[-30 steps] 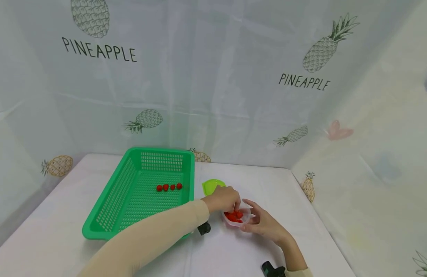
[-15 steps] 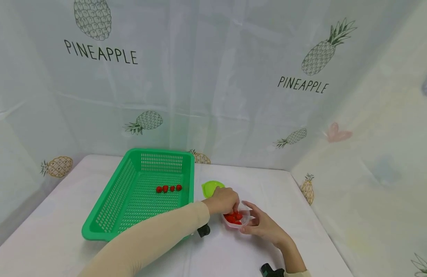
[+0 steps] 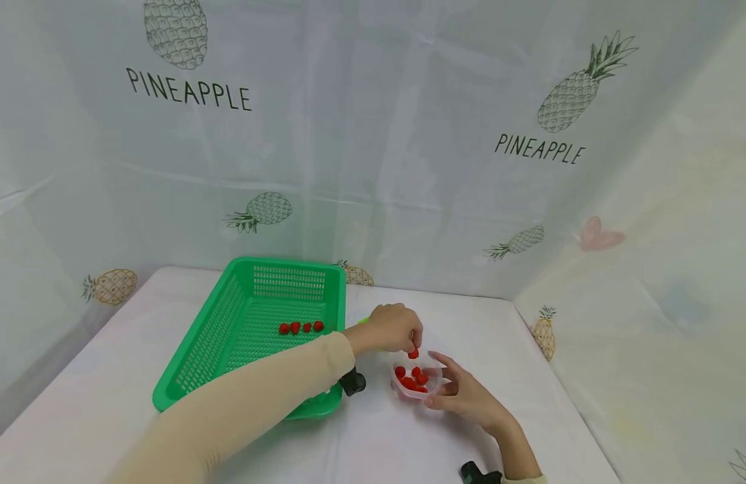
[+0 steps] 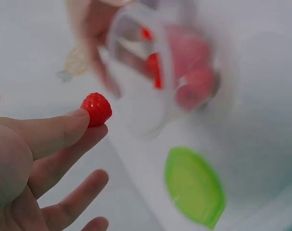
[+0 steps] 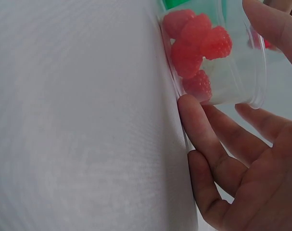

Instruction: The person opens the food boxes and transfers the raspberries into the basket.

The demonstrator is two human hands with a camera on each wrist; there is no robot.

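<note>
My left hand (image 3: 394,328) pinches a red raspberry (image 4: 96,109) between thumb and fingertip, just above a small clear plastic tub. The other fingers of that hand stretch loosely below in the left wrist view. My right hand (image 3: 470,400) holds the tub (image 5: 242,72) from its right side, thumb near the rim and fingers along the wall. Several raspberries (image 5: 215,42) lie in the bottom of the tub, which stands on the white table. A bright green, leaf-shaped lid (image 4: 194,185) lies beside the tub, mostly hidden behind the left hand in the head view.
A large green slotted basket (image 3: 288,279) stands to the left, with the left forearm reaching over its near right corner. Several red berries (image 3: 296,327) sit in a row inside it. Pineapple-printed sheeting (image 3: 379,168) encloses the table's back and sides.
My left hand has risen out of the tub with a raspberry in its fingertips and now covers most of the green lid. The right hand keeps its hold on the tub.
</note>
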